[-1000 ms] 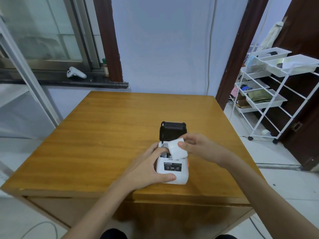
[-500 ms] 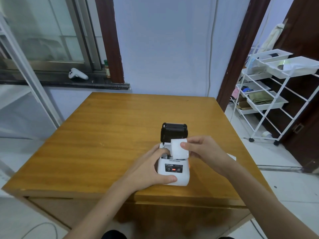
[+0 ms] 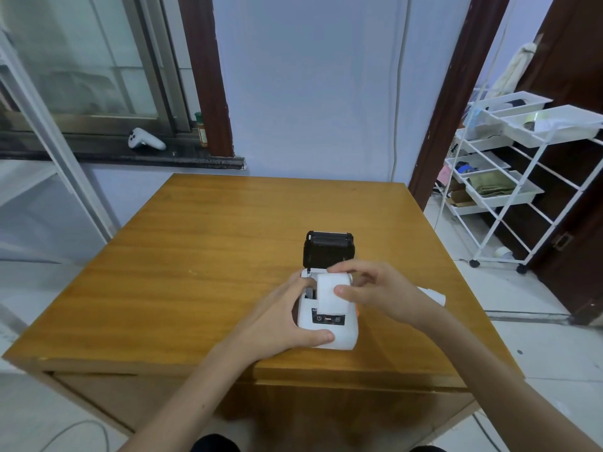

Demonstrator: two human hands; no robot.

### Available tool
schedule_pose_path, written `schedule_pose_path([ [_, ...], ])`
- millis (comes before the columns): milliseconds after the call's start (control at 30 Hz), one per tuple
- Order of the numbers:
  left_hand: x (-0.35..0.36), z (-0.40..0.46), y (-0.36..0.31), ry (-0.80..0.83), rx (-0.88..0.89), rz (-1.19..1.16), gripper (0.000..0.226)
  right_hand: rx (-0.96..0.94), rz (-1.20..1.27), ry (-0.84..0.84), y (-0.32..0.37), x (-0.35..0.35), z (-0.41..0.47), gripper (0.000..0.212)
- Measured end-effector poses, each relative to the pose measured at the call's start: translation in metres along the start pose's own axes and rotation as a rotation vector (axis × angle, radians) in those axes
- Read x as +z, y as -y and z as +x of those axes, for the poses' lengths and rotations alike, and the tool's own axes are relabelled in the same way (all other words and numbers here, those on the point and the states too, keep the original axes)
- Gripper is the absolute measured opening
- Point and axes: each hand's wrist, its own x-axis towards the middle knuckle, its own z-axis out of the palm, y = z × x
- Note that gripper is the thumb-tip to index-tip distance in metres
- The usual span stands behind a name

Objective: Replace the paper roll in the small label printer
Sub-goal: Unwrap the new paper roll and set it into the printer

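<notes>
A small white label printer (image 3: 336,334) stands near the front edge of the wooden table (image 3: 208,256), its black lid (image 3: 328,249) hinged open and upright at the back. My left hand (image 3: 277,321) grips the printer's left side, thumb on its front corner. My right hand (image 3: 378,288) holds a white paper roll (image 3: 329,293) between thumb and fingers, over the open paper bay. The roll hides most of the bay, so how deep it sits is unclear.
A white scrap of paper (image 3: 435,293) lies on the table just right of my right hand. A white wire trolley (image 3: 509,177) with trays stands by the doorway at right. A white controller (image 3: 145,140) rests on the windowsill at back left.
My right hand turned the paper roll from tilted to squarely aligned and lowered it into the printer's open bay. My left hand has kept its hold on the printer.
</notes>
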Motion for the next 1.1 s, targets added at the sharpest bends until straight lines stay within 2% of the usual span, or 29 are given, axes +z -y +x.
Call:
schedule_pose_path([
  [100, 0.0, 0.0, -0.001, 0.0, -0.002, -0.007, 0.076, -0.019, -0.13, -0.001, -0.003, -0.002, -0.002, 0.032],
  [267, 0.0, -0.001, -0.002, 0.012, -0.008, -0.007, 0.076, -0.032, -0.161, -0.016, -0.007, -0.001, -0.001, 0.036],
  [433, -0.001, -0.001, -0.004, 0.007, -0.01, 0.01, 0.077, -0.031, -0.089, -0.041, -0.009, 0.001, 0.003, 0.031],
  [567, -0.001, -0.001, -0.003, 0.006, -0.011, 0.021, 0.079, -0.003, 0.068, -0.061, -0.01, 0.001, 0.006, 0.028],
  [700, -0.001, -0.001, -0.003, 0.0, -0.014, -0.008, 0.069, 0.042, 0.151, -0.06, -0.009, -0.001, 0.009, 0.027],
  [1100, -0.003, -0.002, -0.006, -0.018, -0.1, -0.08, 0.063, 0.123, 0.041, 0.042, -0.002, -0.002, 0.025, 0.031],
])
